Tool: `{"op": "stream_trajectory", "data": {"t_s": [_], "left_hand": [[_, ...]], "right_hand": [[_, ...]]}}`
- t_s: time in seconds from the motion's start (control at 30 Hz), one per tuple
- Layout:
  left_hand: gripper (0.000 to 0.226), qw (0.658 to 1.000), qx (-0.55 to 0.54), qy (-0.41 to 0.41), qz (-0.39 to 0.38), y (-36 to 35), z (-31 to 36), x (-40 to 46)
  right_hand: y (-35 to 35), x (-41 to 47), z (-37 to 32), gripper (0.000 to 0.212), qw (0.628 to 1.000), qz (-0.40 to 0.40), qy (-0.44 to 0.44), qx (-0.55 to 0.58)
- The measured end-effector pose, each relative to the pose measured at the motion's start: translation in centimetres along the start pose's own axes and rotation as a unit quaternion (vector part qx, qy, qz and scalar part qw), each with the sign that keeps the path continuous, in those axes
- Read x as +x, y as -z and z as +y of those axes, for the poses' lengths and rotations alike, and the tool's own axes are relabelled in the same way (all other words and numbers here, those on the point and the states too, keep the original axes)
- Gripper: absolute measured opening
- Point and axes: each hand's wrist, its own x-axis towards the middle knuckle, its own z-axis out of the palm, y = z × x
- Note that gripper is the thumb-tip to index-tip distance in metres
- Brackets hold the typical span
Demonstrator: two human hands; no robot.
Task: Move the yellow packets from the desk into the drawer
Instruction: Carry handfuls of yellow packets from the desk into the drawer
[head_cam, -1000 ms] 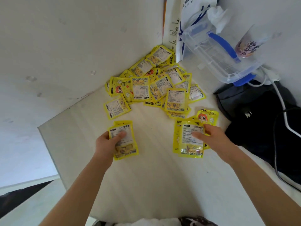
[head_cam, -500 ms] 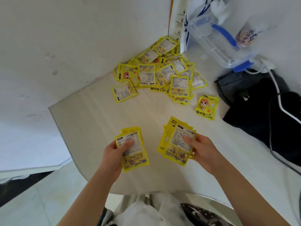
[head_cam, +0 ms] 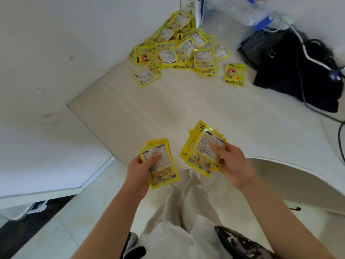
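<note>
My left hand (head_cam: 139, 171) is closed around a small stack of glossy yellow foil packets (head_cam: 160, 164), thumb pressed flat on the white printed label of the top one. My right hand (head_cam: 230, 163) grips a second, thicker stack of the same yellow packets (head_cam: 200, 148), thumb on top and fingers curled underneath. Both stacks are off the pale wood-grain desk (head_cam: 168, 109), held over its near edge above my light trousers (head_cam: 186, 212). On the right-hand stack I can read "HAND WARMER" upside down along the top border; the fine print on the white panels is too small to make out.

The rest of the yellow packets lie in a loose heap (head_cam: 179, 47) in the far corner of the desk against the white wall (head_cam: 74, 34). One single packet showing a cartoon figure with orange hair (head_cam: 234, 75) lies apart to the heap's right, near a black fabric bag (head_cam: 291, 71) with cables draped over it. A clear plastic box with blue clasps (head_cam: 250, 12) sits behind.
</note>
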Motion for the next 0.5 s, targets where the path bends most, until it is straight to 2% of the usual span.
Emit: {"op": "stream_trajectory", "data": {"t_s": [0.2, 0.5], "left_hand": [[0.028, 0.999, 0.027, 0.002, -0.033, 0.6, -2.0, -2.4], [0.027, 0.987, 0.123, -0.006, -0.104, -2.2, -7.4, -6.2]], "right_hand": [[1.8, -4.9, 3.7, 0.027, 0.999, 0.034, 0.005, 0.042], [8.9, -13.0, 9.5, 0.024, 0.988, 0.114, 0.033, 0.104]]}}
